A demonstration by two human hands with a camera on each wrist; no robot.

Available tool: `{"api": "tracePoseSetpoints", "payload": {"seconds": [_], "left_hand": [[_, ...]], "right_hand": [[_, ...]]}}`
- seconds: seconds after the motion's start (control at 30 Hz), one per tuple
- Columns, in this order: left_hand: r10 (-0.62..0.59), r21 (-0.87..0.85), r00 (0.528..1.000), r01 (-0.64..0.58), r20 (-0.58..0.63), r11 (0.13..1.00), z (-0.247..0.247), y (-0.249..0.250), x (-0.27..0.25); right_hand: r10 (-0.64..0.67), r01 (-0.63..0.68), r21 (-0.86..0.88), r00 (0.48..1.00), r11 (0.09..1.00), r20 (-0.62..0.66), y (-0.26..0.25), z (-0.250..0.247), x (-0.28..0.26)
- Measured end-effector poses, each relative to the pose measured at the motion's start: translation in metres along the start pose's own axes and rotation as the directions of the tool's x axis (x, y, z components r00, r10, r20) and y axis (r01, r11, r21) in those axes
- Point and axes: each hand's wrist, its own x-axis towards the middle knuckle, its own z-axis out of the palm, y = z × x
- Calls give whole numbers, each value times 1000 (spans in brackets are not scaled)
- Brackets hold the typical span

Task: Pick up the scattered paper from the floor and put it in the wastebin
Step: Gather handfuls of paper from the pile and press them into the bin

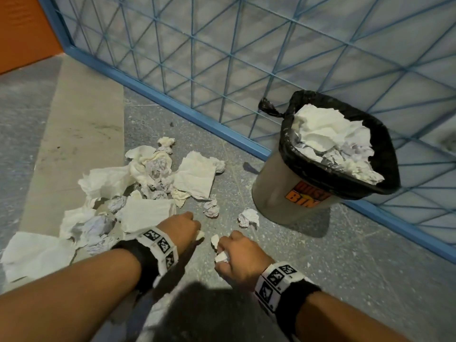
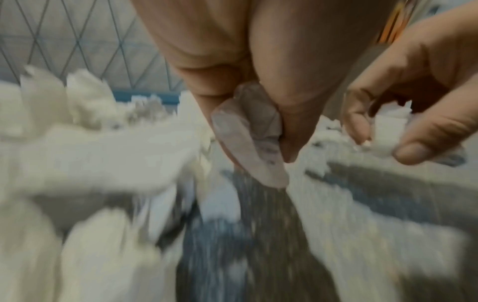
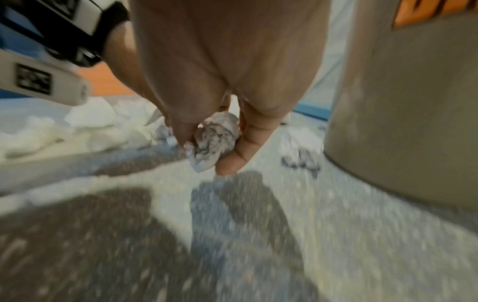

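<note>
Crumpled white paper and tissue sheets (image 1: pixel 138 186) lie scattered over the grey floor at the left. Two small paper balls (image 1: pixel 211 208) (image 1: pixel 248 217) sit nearer the wastebin (image 1: pixel 283 191), a grey bin with a black liner, heaped with paper (image 1: pixel 330 139). My left hand (image 1: pixel 183 229) hovers low by the pile's near edge and grips a small paper wad (image 2: pixel 252 137). My right hand (image 1: pixel 238 253) is just beside it, fingers curled round another crumpled paper ball (image 3: pixel 212 143), below and left of the bin.
A blue wire-mesh fence (image 1: pixel 246 58) on a blue base rail (image 1: pixel 172 107) runs diagonally behind the bin. A pale concrete strip (image 1: pixel 81 134) lies to the left, with an orange wall (image 1: pixel 27 30) at the far left. Bare speckled floor (image 1: pixel 370 280) lies in front of the bin.
</note>
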Motion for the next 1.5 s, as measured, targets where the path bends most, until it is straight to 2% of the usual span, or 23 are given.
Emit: {"api": "tracePoseSetpoints", "payload": {"seconds": [0.07,0.1,0.17,0.27,0.3,0.37,0.4,0.43,0.47,0.5,0.53,0.57,0.63,0.7,0.8,0.97,1.03,1.13,1.27,1.33,1.4,1.43,1.5], "left_hand": [[34,-61,984,-46,-176,997,-35,-2,-12],[43,-113,950,-82,-310,990,-56,0,-18],[16,-215,827,-165,-561,963,-106,9,-28],[-22,-246,622,-277,-782,929,-179,42,-33],[-2,-223,574,-315,-819,922,-199,59,-33],[80,-154,530,-383,-844,911,-230,96,-28],[135,-113,531,-407,-836,906,-239,114,-22],[187,-75,555,-415,-811,907,-244,131,-13],[234,-34,602,-400,-763,916,-244,147,-3],[271,8,669,-368,-692,930,-240,160,9],[285,47,743,-324,-606,945,-234,170,20],[280,79,806,-280,-521,957,-226,176,30],[260,124,874,-229,-411,965,-211,177,45],[253,146,896,-213,-365,966,-203,175,52],[210,150,917,-167,-340,974,-202,180,56],[169,192,955,-124,-244,974,-206,185,57],[169,163,955,-132,-242,978,-210,184,53],[264,136,900,-230,-347,964,-215,178,43],[310,70,799,-321,-516,945,-230,154,15],[293,10,724,-368,-625,930,-234,130,-1],[224,-52,693,-354,-685,934,-227,100,-9],[180,-79,694,-324,-697,943,-220,83,-10],[80,-131,746,-219,-661,967,-197,50,-9]], "right_hand": [[-96,96,-31,995,995,-10,-6,-30,-15],[-148,146,-53,989,988,-28,-8,-47,-24],[-242,232,-98,964,968,-106,-9,-83,-47],[-293,261,-134,886,956,-359,5,-147,-82],[-286,244,-149,820,958,-496,16,-168,-91],[-244,166,-180,611,970,-753,45,-204,-101],[-175,84,-154,542,984,-822,60,-218,-103],[-73,-25,-102,536,994,-841,76,-227,-99],[33,-144,-65,585,987,-810,91,-232,-95],[111,-230,-59,660,971,-743,102,-232,-90],[145,-259,-77,736,963,-661,110,-228,-86],[145,-244,-102,808,964,-571,113,-223,-83],[99,-183,-190,919,965,-382,110,-213,-83],[134,-189,-224,961,956,-241,100,-211,-86],[185,-216,-233,972,948,-146,87,-218,-89],[132,-166,-265,981,950,-142,80,-220,-73],[150,-184,-267,978,946,-143,82,-222,-69],[205,-269,-299,952,916,-228,86,-227,-74],[239,-408,-316,856,856,-458,81,-223,-99],[176,-431,-323,787,843,-591,70,-223,-109],[65,-379,-293,700,878,-711,50,-219,-118],[-7,-305,-284,670,909,-742,36,-212,-121],[-185,-114,-352,680,929,-710,6,-185,-119]]}}
